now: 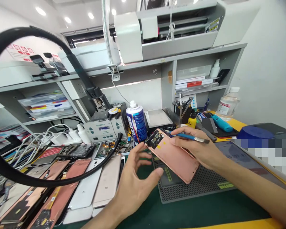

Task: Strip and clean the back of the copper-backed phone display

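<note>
A pink phone back cover [176,156] is tilted above a dark perforated mat [205,181], its inner side showing, with black parts and yellow marks at its upper left end. My right hand [195,146] grips the cover's upper edge and also holds a blue pen-like tool [188,136] lying across it. To the left, my left hand [138,178] has its thumb and fingers spread apart around the cover's left side, with nothing in it; whether a fingertip touches the cover's corner is unclear. Under the cover lies a dark flat piece [168,176].
Phones and pink covers [73,171] lie at the left under a looping black hose [85,176]. A blue spray can [136,122], a control box [105,128] and a tray of small parts [116,148] stand behind. At the right are a tablet-like screen [240,156] and a clear bottle [227,105].
</note>
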`<control>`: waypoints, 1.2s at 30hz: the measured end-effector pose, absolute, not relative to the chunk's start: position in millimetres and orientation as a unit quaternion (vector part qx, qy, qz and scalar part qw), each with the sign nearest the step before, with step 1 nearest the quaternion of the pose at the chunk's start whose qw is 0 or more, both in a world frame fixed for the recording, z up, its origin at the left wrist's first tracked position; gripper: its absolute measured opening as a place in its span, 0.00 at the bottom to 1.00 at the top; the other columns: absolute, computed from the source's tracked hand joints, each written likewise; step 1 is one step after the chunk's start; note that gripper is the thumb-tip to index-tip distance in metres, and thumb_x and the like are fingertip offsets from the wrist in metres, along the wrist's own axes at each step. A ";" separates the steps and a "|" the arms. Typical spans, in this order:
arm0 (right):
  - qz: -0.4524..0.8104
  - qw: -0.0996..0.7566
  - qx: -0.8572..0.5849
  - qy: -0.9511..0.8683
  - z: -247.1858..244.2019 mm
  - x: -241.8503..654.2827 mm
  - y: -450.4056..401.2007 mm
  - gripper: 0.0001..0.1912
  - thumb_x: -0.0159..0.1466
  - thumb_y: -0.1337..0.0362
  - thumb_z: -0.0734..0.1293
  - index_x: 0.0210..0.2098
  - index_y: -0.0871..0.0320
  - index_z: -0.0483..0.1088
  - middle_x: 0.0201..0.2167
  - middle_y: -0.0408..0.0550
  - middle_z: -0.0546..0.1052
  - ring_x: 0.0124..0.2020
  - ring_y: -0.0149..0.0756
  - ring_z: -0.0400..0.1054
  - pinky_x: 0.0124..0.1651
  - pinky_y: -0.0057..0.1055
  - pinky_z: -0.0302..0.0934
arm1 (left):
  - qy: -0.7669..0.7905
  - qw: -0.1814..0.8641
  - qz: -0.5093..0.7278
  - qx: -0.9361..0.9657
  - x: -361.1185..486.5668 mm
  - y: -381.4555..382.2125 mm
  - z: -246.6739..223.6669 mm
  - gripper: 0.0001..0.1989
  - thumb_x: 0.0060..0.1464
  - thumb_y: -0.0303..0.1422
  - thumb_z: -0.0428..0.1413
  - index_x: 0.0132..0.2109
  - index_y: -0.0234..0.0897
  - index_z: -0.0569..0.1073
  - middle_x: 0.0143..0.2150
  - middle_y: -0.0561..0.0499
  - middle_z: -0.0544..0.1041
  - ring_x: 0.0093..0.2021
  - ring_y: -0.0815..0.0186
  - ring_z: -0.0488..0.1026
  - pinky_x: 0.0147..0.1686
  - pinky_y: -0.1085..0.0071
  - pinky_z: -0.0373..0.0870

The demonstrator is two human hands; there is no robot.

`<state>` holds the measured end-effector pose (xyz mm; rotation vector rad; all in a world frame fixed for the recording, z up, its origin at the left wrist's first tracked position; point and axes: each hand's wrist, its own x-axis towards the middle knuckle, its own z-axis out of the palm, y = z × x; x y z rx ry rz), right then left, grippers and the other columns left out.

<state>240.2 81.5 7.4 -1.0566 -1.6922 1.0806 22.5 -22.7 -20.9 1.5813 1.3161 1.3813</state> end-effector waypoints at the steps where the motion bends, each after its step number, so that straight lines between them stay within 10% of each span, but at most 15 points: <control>1: 0.428 0.448 -0.429 -0.657 3.4 237.4 79.4 0.14 0.60 0.55 0.74 0.42 0.54 0.76 0.38 0.47 0.80 0.37 0.40 0.72 0.34 0.31 0.63 | 0.482 0.388 0.546 0.564 30.4 -20.1 -18.1 0.31 0.57 0.41 0.64 0.64 0.42 0.64 0.53 0.43 0.76 0.48 0.58 0.76 0.47 0.60 0.77; 8: 0.461 0.506 -0.431 -0.588 -12.7 225.5 60.5 0.17 0.60 0.52 0.75 0.43 0.53 0.75 0.32 0.47 0.80 0.33 0.40 0.74 0.31 0.31 0.67 | 0.433 0.543 0.576 0.432 60.8 -3.2 -12.6 0.17 0.57 0.42 0.64 0.45 0.32 0.79 0.39 0.44 0.82 0.33 0.65 0.75 0.32 0.70 0.74; 14: 0.505 0.529 -0.389 -0.561 7.3 226.3 58.9 0.24 0.62 0.45 0.72 0.49 0.57 0.75 0.35 0.52 0.84 0.34 0.44 0.80 0.40 0.40 0.77 | 0.411 0.574 0.566 0.425 46.0 -9.1 -11.7 0.14 0.59 0.39 0.63 0.47 0.33 0.79 0.45 0.44 0.82 0.40 0.61 0.78 0.40 0.68 0.73; 22: 0.246 0.652 -0.372 -0.613 19.3 234.8 45.2 0.12 0.71 0.52 0.66 0.41 0.51 0.78 0.25 0.42 0.78 0.22 0.33 0.73 0.25 0.31 0.70 | 0.375 0.595 0.541 0.460 40.5 -16.2 -13.1 0.14 0.64 0.36 0.60 0.54 0.36 0.79 0.49 0.45 0.82 0.45 0.60 0.78 0.48 0.66 0.70; 36: 0.160 0.534 -0.317 -0.768 8.6 236.1 38.0 0.05 0.72 0.64 0.65 0.40 0.54 0.72 0.23 0.37 0.72 0.20 0.25 0.68 0.28 0.26 0.66 | 0.338 0.626 0.506 0.488 44.3 -23.5 -13.7 0.17 0.68 0.35 0.55 0.61 0.40 0.74 0.55 0.46 0.79 0.53 0.59 0.75 0.50 0.66 0.69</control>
